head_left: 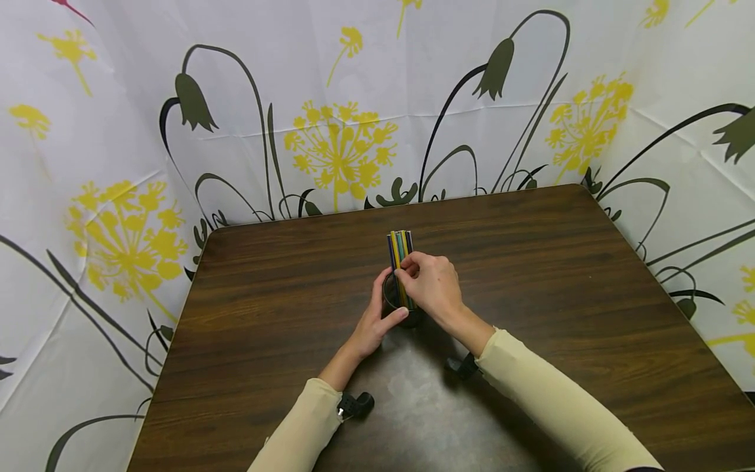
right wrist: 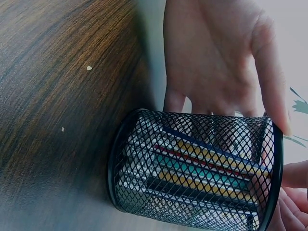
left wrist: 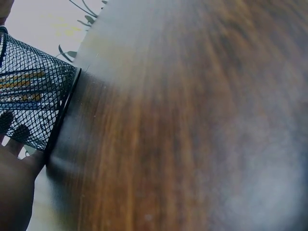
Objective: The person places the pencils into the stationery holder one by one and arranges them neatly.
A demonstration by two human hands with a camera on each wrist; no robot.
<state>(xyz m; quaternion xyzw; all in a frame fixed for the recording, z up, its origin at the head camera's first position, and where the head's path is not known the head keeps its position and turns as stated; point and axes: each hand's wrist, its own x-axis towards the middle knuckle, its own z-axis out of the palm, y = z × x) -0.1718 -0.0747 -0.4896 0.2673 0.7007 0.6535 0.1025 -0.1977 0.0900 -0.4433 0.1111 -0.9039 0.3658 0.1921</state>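
Note:
A black wire-mesh pencil cup (head_left: pixel 415 319) stands on the table. My left hand (head_left: pixel 373 322) holds it from the left, thumb at the rim; in the right wrist view the fingers of that hand (right wrist: pixel 214 60) pass behind the mesh. A bundle of coloured pencils (head_left: pixel 398 244) in blue, yellow and teal stands upright in the cup, tops well above the rim. My right hand (head_left: pixel 438 285) pinches the pencils just above the rim, thumb and index finger against them. Through the mesh wall (right wrist: pixel 139 185), the pencils' lower parts show red, yellow, teal and dark blue.
The dark wood-grain table (head_left: pixel 283 288) extends around the cup. Behind it and at both sides hangs a white curtain (head_left: pixel 236 151) with yellow and green plant prints. A few pale specks (right wrist: pixel 89 68) lie on the tabletop.

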